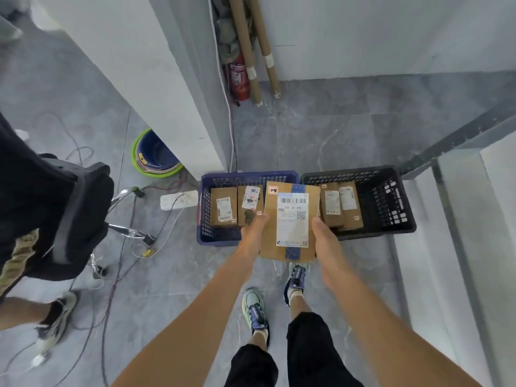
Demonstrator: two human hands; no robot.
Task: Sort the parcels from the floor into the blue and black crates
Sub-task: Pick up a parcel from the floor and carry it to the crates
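From the head camera, the person holds a labelled cardboard parcel (290,222) flat in the air over the blue crate's (203,208) right edge, beside the black crate (402,202). The left hand (252,230) grips its left edge and the right hand (325,236) its right edge, thumbs on top. Each crate holds two boxes along its left side.

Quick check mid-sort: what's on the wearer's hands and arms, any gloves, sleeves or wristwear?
Nothing worn that shows: the left hand and right hand have no gloves, rings or watch, and both forearms are bare, with no sleeve in view.
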